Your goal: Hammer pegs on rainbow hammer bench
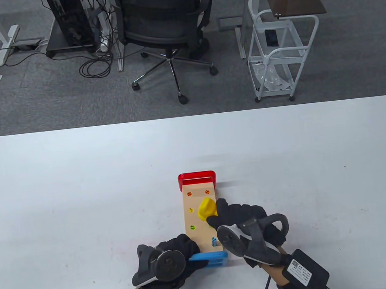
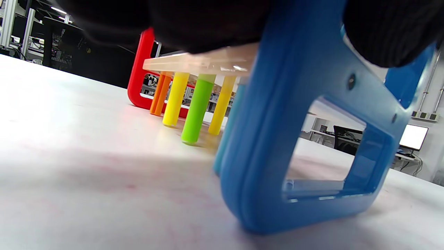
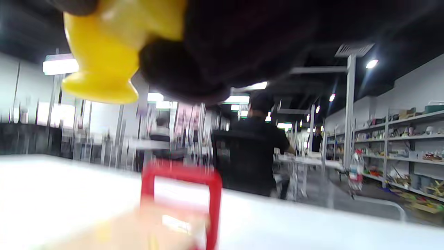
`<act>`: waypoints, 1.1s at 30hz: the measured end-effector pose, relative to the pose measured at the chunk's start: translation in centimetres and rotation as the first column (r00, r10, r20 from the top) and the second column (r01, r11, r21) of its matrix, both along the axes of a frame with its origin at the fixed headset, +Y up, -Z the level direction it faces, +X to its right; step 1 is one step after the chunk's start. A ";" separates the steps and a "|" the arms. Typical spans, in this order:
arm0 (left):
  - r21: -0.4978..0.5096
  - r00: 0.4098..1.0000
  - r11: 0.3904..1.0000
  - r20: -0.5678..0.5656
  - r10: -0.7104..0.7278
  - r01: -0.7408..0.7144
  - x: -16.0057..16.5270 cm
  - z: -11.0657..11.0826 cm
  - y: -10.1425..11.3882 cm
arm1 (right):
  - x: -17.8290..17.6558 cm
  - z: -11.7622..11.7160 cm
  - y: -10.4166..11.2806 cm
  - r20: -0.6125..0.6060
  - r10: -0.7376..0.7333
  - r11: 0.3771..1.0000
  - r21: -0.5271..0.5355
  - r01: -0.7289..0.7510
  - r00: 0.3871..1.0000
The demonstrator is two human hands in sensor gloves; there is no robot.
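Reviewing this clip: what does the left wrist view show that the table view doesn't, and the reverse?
Only the left wrist view shows the peg shafts under the board, such as the green peg, reaching down to the table. Only the table view shows the right hand gripping the yellow hammer above the board. Both show the left hand on the blue end frame, and the red end frame.

Pale matt wood bench top (image 1: 200, 216), glossy plastic end frames (red (image 1: 196, 178), blue (image 2: 295, 146)), smooth matt white table (image 1: 80, 184).

Left hand (image 1: 172, 257) pressed down flat; right hand (image 1: 236, 215) fingers curled.
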State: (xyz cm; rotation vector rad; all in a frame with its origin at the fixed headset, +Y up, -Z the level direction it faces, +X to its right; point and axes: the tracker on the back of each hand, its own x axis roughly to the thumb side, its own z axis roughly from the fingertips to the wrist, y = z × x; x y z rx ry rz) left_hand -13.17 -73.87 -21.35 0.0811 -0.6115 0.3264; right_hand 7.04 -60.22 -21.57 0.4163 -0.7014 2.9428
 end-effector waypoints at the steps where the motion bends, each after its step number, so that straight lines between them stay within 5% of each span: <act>1: 0.001 1.000 1.000 0.001 -0.002 0.002 0.0 0.0 0.0 | 0.2 0.5 1.5 -0.004 -0.042 0.999 0.032 0.042 0.999; 5: 0.000 1.000 1.000 0.002 0.000 0.000 0.0 0.0 0.0 | 1.3 2.8 5.3 -0.020 -0.103 0.982 0.155 0.105 0.995; 8: 0.000 1.000 1.000 0.003 -0.001 0.001 0.0 0.0 0.0 | 1.9 3.6 4.7 -0.039 -0.111 0.981 0.156 0.116 0.993; 11: 0.000 1.000 1.000 0.003 -0.001 0.001 0.0 0.0 0.0 | 0.9 3.3 -1.7 -0.047 0.044 0.999 -0.022 -0.045 0.998; 13: 0.000 1.000 1.000 0.003 -0.001 0.001 0.0 -0.1 0.0 | -0.2 2.6 -7.9 -0.062 0.307 0.927 -0.208 -0.313 0.950; 14: -0.001 1.000 1.000 0.001 0.000 0.000 0.0 -0.1 0.0 | 0.8 4.1 -7.7 0.032 0.244 0.968 -0.077 -0.241 0.969; 15: -0.001 1.000 1.000 0.002 0.000 0.000 0.0 -0.1 0.0 | 0.4 2.3 -6.4 -0.058 0.204 0.968 -0.135 -0.210 0.977; 16: -0.001 1.000 1.000 0.002 -0.001 0.001 0.0 -0.1 0.0 | 1.1 2.7 -4.9 0.002 0.183 0.973 -0.140 -0.181 0.983; 20: 0.001 1.000 1.000 -0.004 -0.002 0.002 0.0 0.0 0.0 | 3.0 3.4 2.4 -0.005 -0.074 0.996 0.057 0.074 0.997; 23: -0.001 1.000 1.000 -0.003 0.000 0.000 0.0 -0.1 0.0 | 3.5 4.4 3.9 -0.011 -0.084 0.987 0.133 0.085 0.996; 25: 0.000 1.000 1.000 -0.002 0.000 0.000 0.0 -0.1 0.0 | 3.2 4.5 2.4 -0.035 -0.085 0.989 0.115 0.088 0.996; 27: 0.000 1.000 1.000 -0.001 0.000 0.000 0.0 -0.1 0.0 | 1.9 3.9 -2.1 -0.047 -0.006 1.000 -0.011 0.006 0.999; 29: 0.000 1.000 1.000 -0.001 0.000 0.000 0.0 -0.1 0.0 | 0.2 3.0 -8.8 -0.097 0.274 0.921 -0.260 -0.290 0.957; 30: 0.001 1.000 1.000 -0.001 -0.001 0.001 0.0 0.0 0.0 | 0.4 3.2 -9.8 -0.099 0.272 0.945 -0.158 -0.285 0.957; 33: -0.001 1.000 1.000 -0.001 -0.005 0.005 0.0 0.0 0.1 | 1.1 3.0 -7.0 -0.059 0.170 0.975 -0.136 -0.177 0.984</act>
